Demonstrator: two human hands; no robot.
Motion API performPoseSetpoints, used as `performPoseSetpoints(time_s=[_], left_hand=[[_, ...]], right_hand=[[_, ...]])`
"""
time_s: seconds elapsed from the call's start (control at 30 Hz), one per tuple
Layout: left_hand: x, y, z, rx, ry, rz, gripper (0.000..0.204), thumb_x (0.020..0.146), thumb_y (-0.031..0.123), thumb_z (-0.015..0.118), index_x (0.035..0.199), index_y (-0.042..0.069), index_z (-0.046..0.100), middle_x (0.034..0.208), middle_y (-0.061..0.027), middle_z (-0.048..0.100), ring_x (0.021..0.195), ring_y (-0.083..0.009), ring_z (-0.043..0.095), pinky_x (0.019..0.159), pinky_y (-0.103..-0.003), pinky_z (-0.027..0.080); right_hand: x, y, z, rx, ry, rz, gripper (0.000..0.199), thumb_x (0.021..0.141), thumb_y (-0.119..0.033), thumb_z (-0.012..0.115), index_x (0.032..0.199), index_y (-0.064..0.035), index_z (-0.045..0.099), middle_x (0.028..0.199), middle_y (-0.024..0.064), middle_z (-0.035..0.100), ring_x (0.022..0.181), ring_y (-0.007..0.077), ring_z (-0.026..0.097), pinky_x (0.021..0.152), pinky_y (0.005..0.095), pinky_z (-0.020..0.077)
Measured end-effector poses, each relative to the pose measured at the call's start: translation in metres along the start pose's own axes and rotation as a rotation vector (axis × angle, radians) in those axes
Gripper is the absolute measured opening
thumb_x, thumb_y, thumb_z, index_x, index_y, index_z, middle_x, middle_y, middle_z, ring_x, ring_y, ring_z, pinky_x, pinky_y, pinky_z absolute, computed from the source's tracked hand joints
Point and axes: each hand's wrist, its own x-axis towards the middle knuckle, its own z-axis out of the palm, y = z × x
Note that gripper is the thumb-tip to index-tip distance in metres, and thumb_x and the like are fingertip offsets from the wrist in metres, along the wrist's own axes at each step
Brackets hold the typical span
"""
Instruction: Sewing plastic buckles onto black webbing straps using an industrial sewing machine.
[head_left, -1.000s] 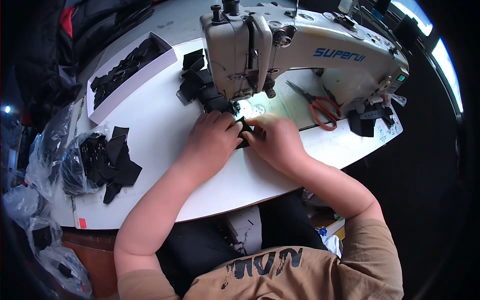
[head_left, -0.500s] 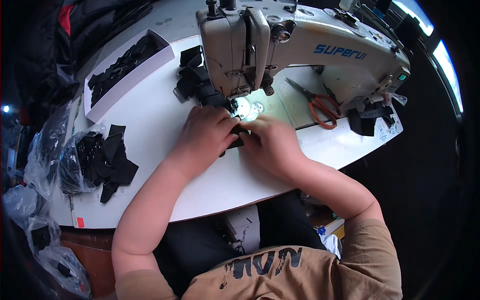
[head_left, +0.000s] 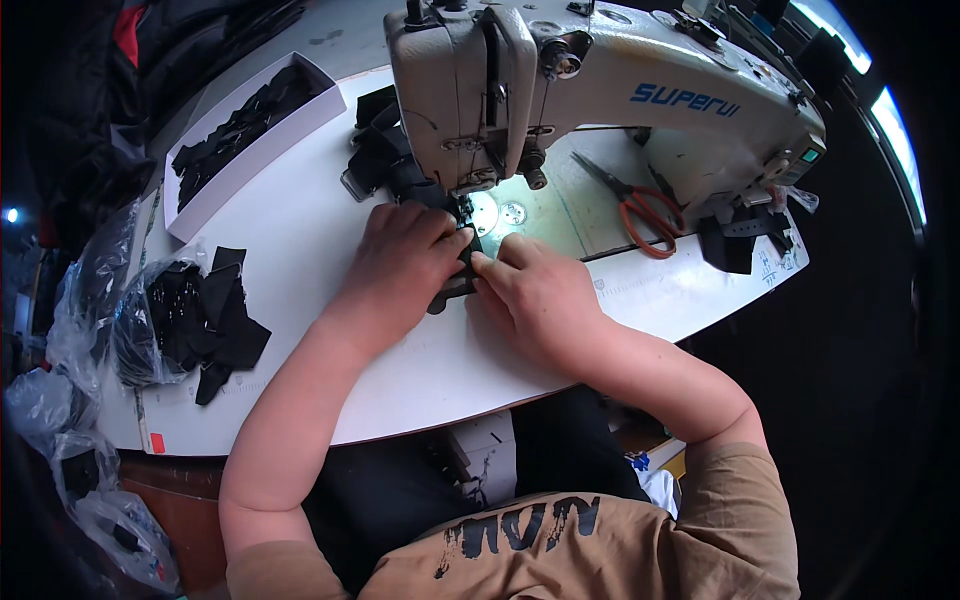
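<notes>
A black fabric strap (head_left: 458, 284) lies at the front of the sewing machine's needle area, partly hidden under my fingers. My left hand (head_left: 402, 258) presses on it from the left, fingers curled close beside the presser foot (head_left: 465, 208). From the right, my right hand (head_left: 540, 295) pinches the strap's edge between thumb and fingers. More black webbing with a metal buckle (head_left: 356, 187) is bunched behind my left hand, left of the needle. The white sewing machine (head_left: 590, 95) stands over the work, its lamp lighting the needle plate (head_left: 485, 213).
Orange-handled scissors (head_left: 650, 215) rest under the machine arm. A white box (head_left: 200, 205) of black pieces sits at the back left. Nearer, black fabric pieces (head_left: 235, 320) spill from a clear plastic bag (head_left: 130, 330). More black straps (head_left: 728, 245) lie at the table's right end.
My right hand has drawn slightly toward me, and its fingers now sit lower along the strap. The strap shows more upright between my hands. My left hand stays nearly in place.
</notes>
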Motion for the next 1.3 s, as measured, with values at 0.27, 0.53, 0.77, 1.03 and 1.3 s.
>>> performPoseSetpoints(time_s=[0.27,0.53,0.77,1.03,1.3], left_hand=[[0.004,-0.003,0.0,0.011,-0.025,-0.019,0.03,0.087,0.012,0.064,0.117,0.005,0.068,0.113,-0.0065,0.059,0.115,-0.023,0.053,0.102,-0.041,0.037],[0.007,-0.006,0.0,0.007,-0.039,-0.04,0.029,0.089,0.012,0.062,0.116,0.005,0.069,0.115,-0.0071,0.06,0.116,-0.0229,0.054,0.104,-0.04,0.036],[0.008,-0.007,0.001,0.043,-0.042,-0.042,0.027,0.09,0.011,0.058,0.114,0.006,0.071,0.113,-0.0065,0.064,0.115,-0.0216,0.057,0.106,-0.04,0.035],[0.007,-0.013,0.003,0.069,0.024,-0.004,0.023,0.09,0.01,0.057,0.107,0.009,0.072,0.11,-0.005,0.067,0.112,-0.0201,0.061,0.108,-0.039,0.036],[-0.003,-0.02,-0.006,0.08,0.213,0.003,0.012,0.082,0.009,0.06,0.085,0.011,0.072,0.091,-0.0046,0.068,0.095,-0.023,0.065,0.093,-0.039,0.045]], right_hand=[[0.002,0.002,0.002,0.008,-0.03,0.018,0.03,0.088,-0.012,0.064,0.117,-0.0042,0.067,0.091,0.0118,0.058,0.084,0.0306,0.061,0.066,0.0423,0.0506],[0.004,-0.001,0.002,-0.015,-0.062,0.04,0.034,0.087,-0.01,0.064,0.119,-0.0027,0.066,0.093,0.0121,0.057,0.088,0.031,0.06,0.069,0.0424,0.0509],[0.006,-0.001,0.001,-0.005,-0.088,0.061,0.039,0.085,-0.009,0.062,0.123,-0.0022,0.063,0.095,0.013,0.058,0.09,0.0319,0.06,0.071,0.0434,0.0507],[0.013,0.002,0.003,0.024,-0.107,0.078,0.042,0.085,-0.008,0.061,0.127,-0.0014,0.061,0.094,0.0139,0.058,0.09,0.033,0.061,0.073,0.044,0.0506],[0.017,0.0,-0.001,0.079,-0.112,0.2,0.034,0.085,-0.004,0.056,0.115,-0.0063,0.071,0.095,0.0185,0.065,0.084,0.0412,0.066,0.073,0.0488,0.0529]])
